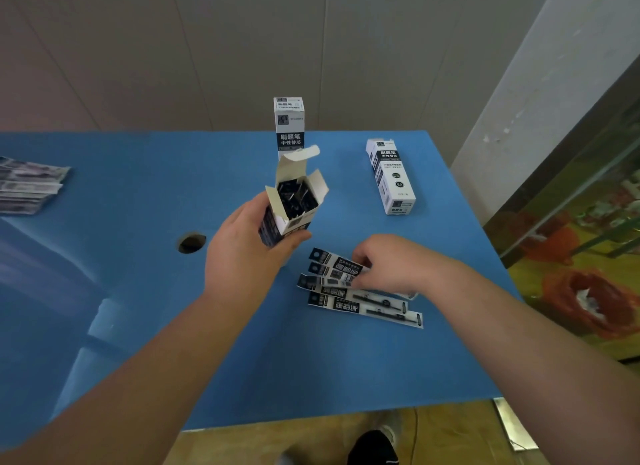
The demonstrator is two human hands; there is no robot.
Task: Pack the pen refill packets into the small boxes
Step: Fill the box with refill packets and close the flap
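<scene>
boxes (290, 128) read "刷题笔 中性替芯"; left hand (242, 253) fingers grip open box (289, 215), right hand (391, 263) fingers pinch packets (360, 298).

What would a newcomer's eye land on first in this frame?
Probably the open box held up mid-frame by the left hand, flaps up and dark packets showing inside. Next, the right hand resting on a fan of refill packets on the blue table.
</scene>
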